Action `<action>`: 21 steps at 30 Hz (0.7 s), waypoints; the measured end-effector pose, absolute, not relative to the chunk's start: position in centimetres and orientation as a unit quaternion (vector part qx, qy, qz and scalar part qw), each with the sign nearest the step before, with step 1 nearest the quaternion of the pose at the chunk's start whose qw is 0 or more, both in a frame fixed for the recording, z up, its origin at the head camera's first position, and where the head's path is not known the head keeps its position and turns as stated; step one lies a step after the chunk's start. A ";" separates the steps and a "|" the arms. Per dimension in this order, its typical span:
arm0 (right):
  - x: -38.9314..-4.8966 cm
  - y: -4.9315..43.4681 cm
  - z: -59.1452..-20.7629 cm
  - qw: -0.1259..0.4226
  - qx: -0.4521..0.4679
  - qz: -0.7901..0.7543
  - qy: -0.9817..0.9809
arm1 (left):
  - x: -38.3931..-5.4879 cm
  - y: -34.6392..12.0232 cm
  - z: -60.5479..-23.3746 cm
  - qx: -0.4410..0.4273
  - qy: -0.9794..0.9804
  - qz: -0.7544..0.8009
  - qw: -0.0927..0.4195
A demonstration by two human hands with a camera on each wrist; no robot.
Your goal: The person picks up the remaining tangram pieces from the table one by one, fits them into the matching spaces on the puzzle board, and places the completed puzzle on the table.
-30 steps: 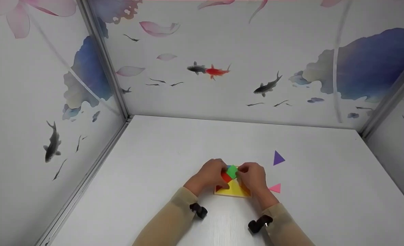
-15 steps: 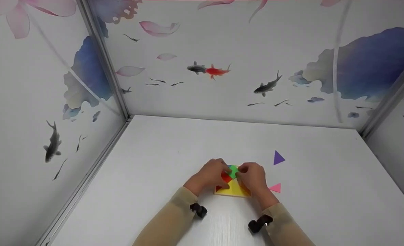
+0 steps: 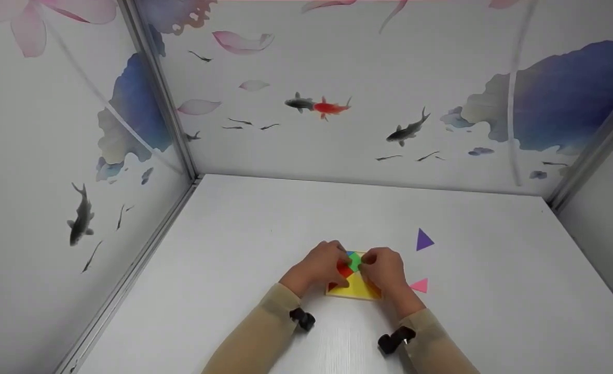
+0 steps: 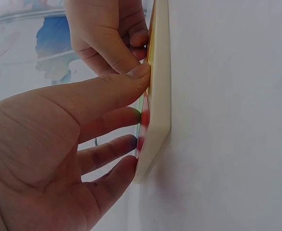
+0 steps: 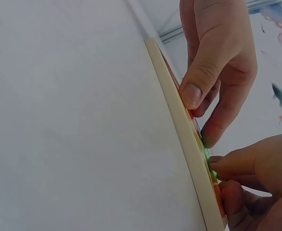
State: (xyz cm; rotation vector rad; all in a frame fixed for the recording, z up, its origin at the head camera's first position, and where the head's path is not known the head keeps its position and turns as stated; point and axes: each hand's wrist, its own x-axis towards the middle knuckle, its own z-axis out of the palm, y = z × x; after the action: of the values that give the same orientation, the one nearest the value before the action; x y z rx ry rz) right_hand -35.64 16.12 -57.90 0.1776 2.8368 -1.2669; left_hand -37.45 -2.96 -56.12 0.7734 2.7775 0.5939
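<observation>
A small pale-rimmed tangram tray point(image 3: 354, 297) lies on the white table, with a yellow piece point(image 3: 357, 289), a red piece point(image 3: 344, 269) and a blue piece point(image 3: 350, 253) inside. A green piece point(image 3: 355, 262) sits over the tray's upper middle. My left hand point(image 3: 323, 266) spreads over the tray's left side. Its thumb rests near the front rim and its relaxed fingertips touch the green and red pieces. My right hand point(image 3: 386, 267) pinches the green piece's right corner between thumb and curled fingers, covering the tray's right side. In the right wrist view, the thumb meets the green piece point(image 5: 207, 154).
Right of the tray lie a purple triangle point(image 3: 424, 240), farther back, and a pink triangle point(image 3: 420, 285) close beside the right wrist. White panels printed with fish and petals, such as the back wall point(image 3: 327, 145), enclose the table.
The green piece has shifted slightly to the right and turned a little, and a left fingertip now overlaps its left edge. Both hands stay nearly in place.
</observation>
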 end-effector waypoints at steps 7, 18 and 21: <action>-35.9 16.5 -57.9 0.013 0.054 -0.414 0.908 | -37.4 -2.9 -56.1 0.258 0.940 0.201 0.100; -35.9 17.1 -57.6 0.025 0.073 -0.454 0.888 | -37.3 -3.0 -56.2 0.263 0.939 0.199 0.096; -35.9 17.3 -57.5 0.021 0.075 -0.460 0.884 | -37.4 -3.0 -56.2 0.268 0.938 0.197 0.092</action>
State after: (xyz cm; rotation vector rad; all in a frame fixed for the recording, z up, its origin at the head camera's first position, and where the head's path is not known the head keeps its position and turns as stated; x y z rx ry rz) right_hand -35.87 17.34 -57.51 0.2338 2.7417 -1.4256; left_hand -37.38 -2.96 -56.19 0.7973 2.7872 0.5852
